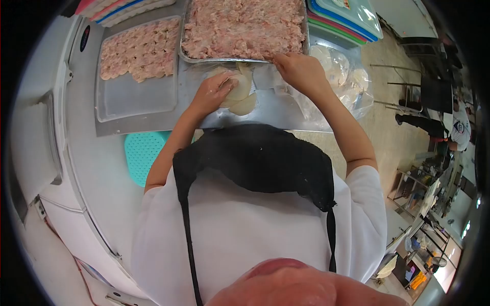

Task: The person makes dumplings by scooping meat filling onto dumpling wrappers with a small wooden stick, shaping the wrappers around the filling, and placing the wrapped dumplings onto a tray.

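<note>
My left hand [213,93] is curled round a pale dough wrapper [236,90], over more round wrappers [243,105] on the metal table. At the near right edge of a metal tray [219,59] filled with minced filling [245,28], my right hand [296,71] has its fingers pinched together at the filling. What is between those fingers is too small to make out. On the left, a translucent tray [137,108] holds rows of filled pieces [138,50] in its far part.
A plastic bag of wrappers [337,69] lies right of the loose ones. Stacked coloured lids [347,20] stand at the far right, more trays [122,10] at the far left. A turquoise perforated stool [144,155] is below the table edge. Another person [459,127] is at far right.
</note>
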A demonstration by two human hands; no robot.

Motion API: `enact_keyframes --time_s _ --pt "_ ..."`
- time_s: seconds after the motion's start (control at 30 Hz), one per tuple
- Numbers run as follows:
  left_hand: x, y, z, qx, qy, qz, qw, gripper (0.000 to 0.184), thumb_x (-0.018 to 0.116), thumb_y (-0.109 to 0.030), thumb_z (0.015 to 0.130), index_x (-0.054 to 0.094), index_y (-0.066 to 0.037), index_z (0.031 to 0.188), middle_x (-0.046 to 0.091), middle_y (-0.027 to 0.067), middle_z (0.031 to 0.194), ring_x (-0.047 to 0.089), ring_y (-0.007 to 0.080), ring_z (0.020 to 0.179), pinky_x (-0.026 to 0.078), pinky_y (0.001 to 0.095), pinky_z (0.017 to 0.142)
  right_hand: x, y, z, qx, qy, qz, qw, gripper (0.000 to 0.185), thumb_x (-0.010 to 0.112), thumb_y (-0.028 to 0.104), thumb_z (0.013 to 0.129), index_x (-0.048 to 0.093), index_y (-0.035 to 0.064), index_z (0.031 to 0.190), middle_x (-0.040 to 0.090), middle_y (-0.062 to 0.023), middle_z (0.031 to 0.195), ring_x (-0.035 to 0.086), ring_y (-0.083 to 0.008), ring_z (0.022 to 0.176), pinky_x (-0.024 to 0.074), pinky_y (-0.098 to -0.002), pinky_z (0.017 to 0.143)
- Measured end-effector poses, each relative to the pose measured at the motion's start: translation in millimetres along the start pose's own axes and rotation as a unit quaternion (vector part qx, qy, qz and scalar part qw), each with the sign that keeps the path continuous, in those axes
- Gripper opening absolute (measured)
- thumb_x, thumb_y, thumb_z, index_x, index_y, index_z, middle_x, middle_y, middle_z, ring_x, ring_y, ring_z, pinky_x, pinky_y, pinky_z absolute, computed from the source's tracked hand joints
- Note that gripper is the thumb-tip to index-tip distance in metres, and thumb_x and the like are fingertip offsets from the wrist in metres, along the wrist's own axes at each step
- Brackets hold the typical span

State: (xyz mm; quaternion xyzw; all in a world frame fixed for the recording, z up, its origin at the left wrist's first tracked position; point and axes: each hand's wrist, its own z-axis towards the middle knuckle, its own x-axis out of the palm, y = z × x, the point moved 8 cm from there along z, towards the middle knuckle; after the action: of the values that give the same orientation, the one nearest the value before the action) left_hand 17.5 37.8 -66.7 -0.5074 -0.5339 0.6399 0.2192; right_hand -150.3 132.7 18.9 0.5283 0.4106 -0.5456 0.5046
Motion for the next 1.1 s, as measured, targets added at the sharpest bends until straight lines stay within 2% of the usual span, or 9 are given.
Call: enact_keyframes --time_s 0.2,0.3,0.5,0.6,0.67,0.77,0.87,1.0,1.1 --pt "-18 8 4 0.035 -0.013 -0.221 0.975 0.028 0.056 -0.017 0.092 0.061 -0.003 0.116 0.064 0.0087 0.113 0.061 0.0189 0.100 0.048 0.0304 0.085 6 17 18 0.033 0.029 0.012 0.999 0.019 0.054 0.026 0.088 0.065 0.0103 0.084 0.065 -0.0118 0.072 0.064 -0.0313 0.069 0.0500 -0.0446 0.059" --pt "-7 42 2 -0.123 0.024 -0.524 0.842 0.032 0.055 -0.017 0.093 0.057 -0.002 0.120 0.063 0.0072 0.114 0.061 0.0188 0.102 0.048 0.0317 0.088 13 8 21 0.053 0.036 0.089 0.994 0.022 0.055 0.030 0.089 0.067 0.0119 0.092 0.066 -0.0126 0.075 0.064 -0.0316 0.072 0.0502 -0.0438 0.063" --pt "-22 39 7 -0.150 0.019 -0.524 0.838 0.039 0.052 -0.025 0.095 0.051 0.002 0.124 0.059 0.0126 0.119 0.057 0.0234 0.111 0.043 0.0388 0.100 39 -1 29 0.110 0.032 0.299 0.947 0.031 0.059 0.037 0.090 0.068 0.0160 0.110 0.068 -0.0154 0.085 0.065 -0.0304 0.079 0.0509 -0.0369 0.071" --pt "-34 9 27 -0.091 0.015 -0.683 0.725 0.048 0.045 -0.034 0.097 0.045 0.003 0.128 0.054 0.0156 0.125 0.054 0.0273 0.116 0.040 0.0424 0.103 23 5 30 0.144 -0.022 0.369 0.918 0.030 0.060 0.032 0.090 0.068 0.0125 0.111 0.067 -0.0176 0.094 0.064 -0.0310 0.083 0.0503 -0.0347 0.075" --pt "-47 -15 45 -0.050 -0.031 -0.715 0.696 0.055 0.041 -0.041 0.098 0.041 0.002 0.132 0.050 0.0172 0.129 0.049 0.0296 0.120 0.035 0.0448 0.106 -3 18 30 0.133 -0.101 0.436 0.884 0.028 0.059 0.028 0.091 0.067 0.0090 0.110 0.066 -0.0188 0.100 0.063 -0.0320 0.086 0.0497 -0.0340 0.077" --pt "-58 -53 60 -0.018 -0.073 -0.748 0.660 0.063 0.037 -0.049 0.096 0.038 0.001 0.134 0.047 0.0178 0.132 0.043 0.0320 0.125 0.030 0.0483 0.109 7 29 27 0.124 -0.104 0.471 0.867 0.029 0.059 0.024 0.091 0.065 0.0070 0.114 0.065 -0.0185 0.101 0.061 -0.0330 0.086 0.0491 -0.0340 0.078" --pt "-53 -52 64 -0.055 -0.090 -0.759 0.643 0.069 0.035 -0.056 0.094 0.036 -0.001 0.137 0.044 0.0171 0.135 0.039 0.0339 0.127 0.028 0.0510 0.109 11 31 15 0.081 -0.106 0.308 0.942 0.029 0.059 0.025 0.092 0.065 0.0048 0.112 0.066 -0.0129 0.092 0.064 -0.0223 0.082 0.0493 -0.0310 0.072" --pt "-54 -27 73 -0.019 -0.133 -0.736 0.664 0.075 0.033 -0.062 0.091 0.036 -0.004 0.138 0.041 0.0158 0.138 0.036 0.0368 0.129 0.025 0.0555 0.109 -36 23 -9 0.114 0.007 0.073 0.991 0.024 0.059 0.024 0.089 0.065 0.0097 0.109 0.063 -0.0135 0.089 0.062 -0.0335 0.080 0.0497 -0.0412 0.068" --pt "-45 -44 70 -0.028 -0.105 -0.712 0.694 0.081 0.030 -0.064 0.092 0.025 -0.002 0.144 0.029 0.0192 0.147 0.028 0.0384 0.135 0.020 0.0559 0.112 -48 38 -8 0.073 -0.089 0.109 0.987 0.024 0.058 0.022 0.090 0.064 0.0111 0.110 0.062 -0.0125 0.088 0.062 -0.0328 0.079 0.0502 -0.0413 0.066"
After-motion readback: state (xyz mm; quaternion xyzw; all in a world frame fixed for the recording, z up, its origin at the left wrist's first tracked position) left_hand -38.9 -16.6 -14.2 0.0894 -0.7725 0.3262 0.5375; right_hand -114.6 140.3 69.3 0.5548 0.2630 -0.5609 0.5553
